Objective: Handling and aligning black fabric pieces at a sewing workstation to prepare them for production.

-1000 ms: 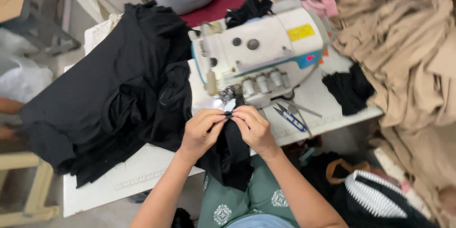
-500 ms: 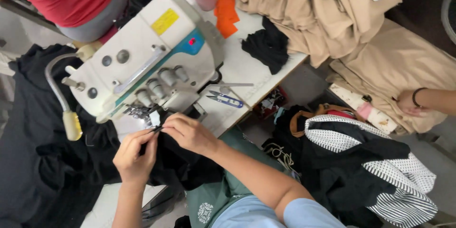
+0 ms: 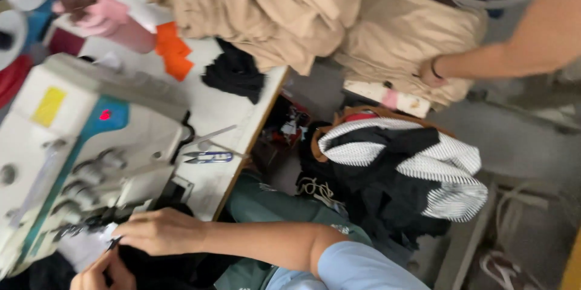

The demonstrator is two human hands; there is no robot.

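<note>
Black fabric (image 3: 163, 266) under both hands (image 3: 160, 232)

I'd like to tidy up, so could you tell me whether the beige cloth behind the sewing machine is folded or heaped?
Heaped: the beige cloth lies in loose, crumpled layers.

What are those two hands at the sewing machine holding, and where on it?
Both the right hand and the left hand pinch the black fabric at its edge by the sewing machine.
</note>
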